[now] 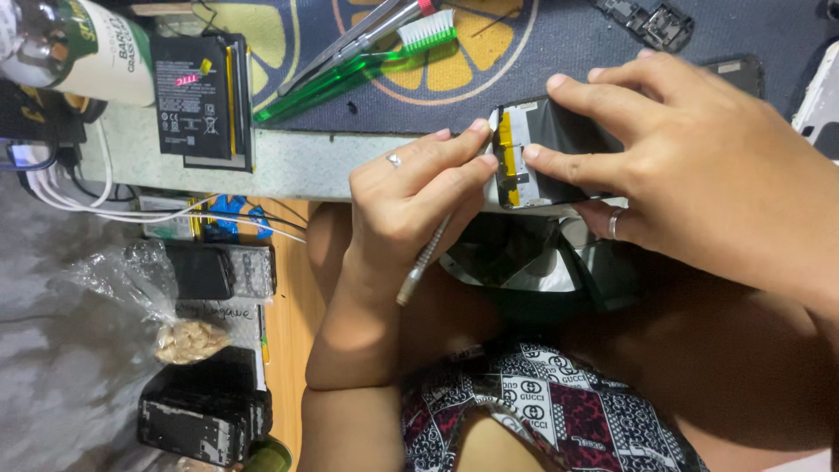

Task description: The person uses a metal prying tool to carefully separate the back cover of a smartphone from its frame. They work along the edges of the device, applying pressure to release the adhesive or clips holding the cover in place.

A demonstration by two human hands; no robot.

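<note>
phone [559, 149] between both hands

My left hand [411, 197] pinches a ridged metal tool [426, 260]; my right hand [690, 166] presses the opened phone [546, 157], glossy black, on the worktop's [315, 162] speckled, stone-like front edge.

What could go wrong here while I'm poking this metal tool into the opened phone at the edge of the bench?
The opened phone overhangs the bench edge; it may tip if the right hand eases. The metal tool in the left hand could slip and scratch the yellow parts.
</note>
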